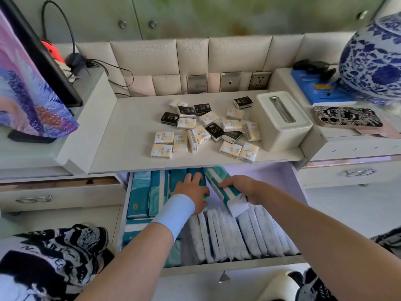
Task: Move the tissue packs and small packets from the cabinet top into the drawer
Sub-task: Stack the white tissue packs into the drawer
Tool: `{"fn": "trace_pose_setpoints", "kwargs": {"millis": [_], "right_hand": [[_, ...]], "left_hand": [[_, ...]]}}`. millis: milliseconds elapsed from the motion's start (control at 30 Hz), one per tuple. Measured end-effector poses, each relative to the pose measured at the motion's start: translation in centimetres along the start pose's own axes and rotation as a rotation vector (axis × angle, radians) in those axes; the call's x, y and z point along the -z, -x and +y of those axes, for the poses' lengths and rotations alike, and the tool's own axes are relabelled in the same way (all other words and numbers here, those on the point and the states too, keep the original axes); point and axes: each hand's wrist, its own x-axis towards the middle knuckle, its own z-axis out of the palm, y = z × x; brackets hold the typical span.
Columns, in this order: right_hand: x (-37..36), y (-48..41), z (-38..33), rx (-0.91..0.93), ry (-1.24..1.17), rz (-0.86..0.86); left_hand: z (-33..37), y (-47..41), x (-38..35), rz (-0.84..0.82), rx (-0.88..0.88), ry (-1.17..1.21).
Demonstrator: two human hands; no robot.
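Observation:
Several small cream and black tissue packets [206, 129] lie scattered on the white cabinet top [134, 127]. Below it the drawer [230, 265] stands pulled out. Teal tissue packs [138, 192] stand in a row at its back left, and white wrapped packets [238, 235] are lined up at its front. My right hand [240, 187] grips a teal and white tissue pack [225, 192], tilted over the drawer. My left hand [193, 190], with a pale blue wristband, presses flat against the upright teal packs beside it.
A white tissue box [280, 120] stands at the right of the cabinet top. A patterned phone [347, 117] and a blue-and-white vase [375, 59] sit on the raised right unit. A screen draped with cloth [32, 83] stands at the left. A side drawer [60, 192] is slightly open.

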Motion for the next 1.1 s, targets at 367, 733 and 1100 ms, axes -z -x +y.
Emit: {"fn": "trace_pose_setpoints", "kwargs": {"millis": [367,733,1100], "right_hand": [[2.6,3.0,-2.5,-0.139,0.252,-0.109],[1.5,6.3,0.3,-0.042,-0.244,-0.047],[-2.2,3.6,3.0,0.041,-0.502,0.561]], "left_hand": [[-0.1,1.0,0.8,-0.017,-0.04,0.095],[3.8,1.8,3.2,-0.125,0.177,1.507],[1.6,0.4,0.1,-0.088,-0.058,0.066]]}}
